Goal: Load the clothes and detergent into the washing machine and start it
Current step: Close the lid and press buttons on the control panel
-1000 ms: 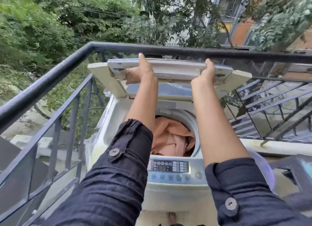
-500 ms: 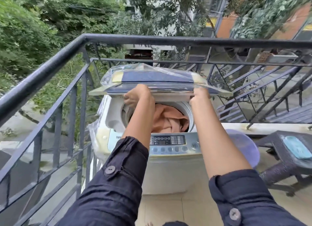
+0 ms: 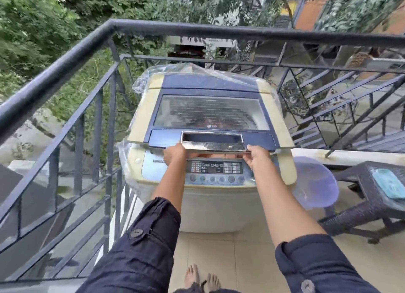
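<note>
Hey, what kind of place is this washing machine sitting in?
Most likely an open-air balcony or terrace of a home. A dark metal railing runs round the washing machine, trees and neighbouring buildings stand just beyond it, and there is a tiled floor underfoot.

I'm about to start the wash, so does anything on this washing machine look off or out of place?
Crumpled clear plastic wrap clings around the back and left side of the washing machine. The lid is not fully down: orange clothes show in the front gap.
</note>
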Available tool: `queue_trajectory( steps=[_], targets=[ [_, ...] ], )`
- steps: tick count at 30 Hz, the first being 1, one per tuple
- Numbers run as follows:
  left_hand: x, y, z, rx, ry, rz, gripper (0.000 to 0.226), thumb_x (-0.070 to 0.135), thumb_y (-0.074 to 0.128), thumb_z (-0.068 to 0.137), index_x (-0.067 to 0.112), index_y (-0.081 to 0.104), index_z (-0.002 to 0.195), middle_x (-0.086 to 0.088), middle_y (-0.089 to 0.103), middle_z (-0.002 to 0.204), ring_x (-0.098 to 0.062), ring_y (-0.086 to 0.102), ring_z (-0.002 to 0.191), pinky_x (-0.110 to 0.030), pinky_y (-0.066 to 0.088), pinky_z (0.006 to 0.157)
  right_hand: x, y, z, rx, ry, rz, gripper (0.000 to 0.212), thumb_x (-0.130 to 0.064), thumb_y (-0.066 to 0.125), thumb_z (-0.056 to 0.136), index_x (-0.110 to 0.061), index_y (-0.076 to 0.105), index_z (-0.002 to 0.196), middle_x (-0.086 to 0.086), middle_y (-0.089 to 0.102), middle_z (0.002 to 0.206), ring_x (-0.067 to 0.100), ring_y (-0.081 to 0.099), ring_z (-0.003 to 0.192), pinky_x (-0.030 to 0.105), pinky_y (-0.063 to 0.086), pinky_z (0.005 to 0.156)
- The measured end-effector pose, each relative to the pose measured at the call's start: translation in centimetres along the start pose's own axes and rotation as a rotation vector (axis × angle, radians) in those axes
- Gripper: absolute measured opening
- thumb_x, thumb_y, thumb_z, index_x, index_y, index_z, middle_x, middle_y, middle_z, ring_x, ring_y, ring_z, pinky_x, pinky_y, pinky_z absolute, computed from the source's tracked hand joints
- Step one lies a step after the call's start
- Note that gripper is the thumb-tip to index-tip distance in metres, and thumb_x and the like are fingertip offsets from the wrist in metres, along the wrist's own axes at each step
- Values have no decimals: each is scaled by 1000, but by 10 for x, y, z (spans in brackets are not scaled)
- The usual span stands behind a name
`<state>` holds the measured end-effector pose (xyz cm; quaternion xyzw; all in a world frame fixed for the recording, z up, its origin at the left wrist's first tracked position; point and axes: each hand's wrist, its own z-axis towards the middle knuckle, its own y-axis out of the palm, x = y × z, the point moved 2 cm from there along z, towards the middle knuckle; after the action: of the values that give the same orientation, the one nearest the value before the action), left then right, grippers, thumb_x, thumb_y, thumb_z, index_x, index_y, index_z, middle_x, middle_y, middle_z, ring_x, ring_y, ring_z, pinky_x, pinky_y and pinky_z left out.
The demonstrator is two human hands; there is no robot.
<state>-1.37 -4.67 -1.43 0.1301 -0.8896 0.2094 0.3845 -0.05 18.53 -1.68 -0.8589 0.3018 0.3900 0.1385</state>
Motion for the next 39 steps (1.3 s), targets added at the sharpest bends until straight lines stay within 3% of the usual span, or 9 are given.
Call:
queue_trajectory(
  steps=[2,8,12,21,29,34,39],
  targets=[
    [-4,-4,-2,-16,31,99,49,38,53,90,-2,57,120,-18,61,122,-35,60,109,-43,51,95,4,-4,1,1,6,-110,29,-11,56,92,-10,46,65,4,48,63,11,44,53,22,44,49],
    [-3,-3,-8,-11,145,452,61,43,29,102,-8,50,130,-22,49,137,-35,47,127,-39,39,101,8,-6,6,-6,-32,-385,29,-30,52,93,-11,49,72,3,43,57,14,38,48,27,40,47],
    [-5,-3,-9,10,186,571,64,44,27,102,-8,48,131,-23,49,138,-35,46,128,-40,40,101,8,-7,8,-30,-48,-499,36,-32,45,96,-11,42,66,3,35,53,16,31,44,28,30,42],
    [-5,-2,-11,16,183,630,60,42,29,102,-8,50,129,-22,51,136,-34,47,127,-39,40,101,3,-9,5,-37,-25,-679,40,-38,38,96,-9,43,70,5,43,58,17,37,45,26,38,46],
    [-4,-5,-12,10,212,640,57,43,32,101,-5,56,121,-21,57,128,-34,52,120,-39,44,93,4,-11,14,-37,16,-683,41,-40,39,96,-6,48,74,7,48,58,18,42,46,27,44,50],
    [-4,-9,-11,19,203,597,56,44,38,99,-4,55,120,-22,56,127,-35,53,118,-38,43,88,5,-14,18,-58,20,-623,46,-40,45,96,-2,53,73,10,53,59,20,49,49,34,55,68],
    [-5,-10,-10,26,211,592,57,46,42,98,-5,56,118,-23,58,124,-37,54,116,-39,45,89,4,-16,16,-52,12,-598,44,-35,49,95,-1,52,68,9,45,50,19,45,45,30,47,52]
  ],
)
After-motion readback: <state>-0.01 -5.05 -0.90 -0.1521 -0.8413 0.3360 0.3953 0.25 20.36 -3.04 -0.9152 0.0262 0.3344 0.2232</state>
